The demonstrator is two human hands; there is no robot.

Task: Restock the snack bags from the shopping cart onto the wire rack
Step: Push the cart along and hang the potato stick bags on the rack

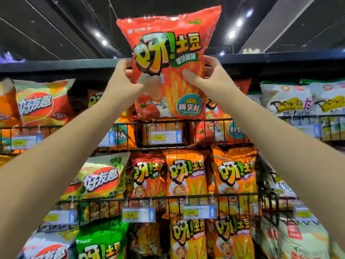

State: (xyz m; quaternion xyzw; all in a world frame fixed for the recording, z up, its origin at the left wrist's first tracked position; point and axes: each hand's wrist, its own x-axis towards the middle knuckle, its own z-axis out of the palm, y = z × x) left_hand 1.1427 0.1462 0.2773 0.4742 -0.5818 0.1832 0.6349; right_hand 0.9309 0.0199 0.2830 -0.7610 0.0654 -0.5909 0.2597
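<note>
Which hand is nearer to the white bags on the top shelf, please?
Right. The right hand grips the red bag on the edge facing the white bags; the left hand grips the opposite edge, farther away.

Red snack bag point(169, 60) upright above wire rack point(183, 121)

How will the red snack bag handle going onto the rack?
Probably light: the red snack bag is held overhead by the left hand and right hand pinching its sides. Likely soft, air-puffed; film creases where gripped. Glossy film may slip.
</note>
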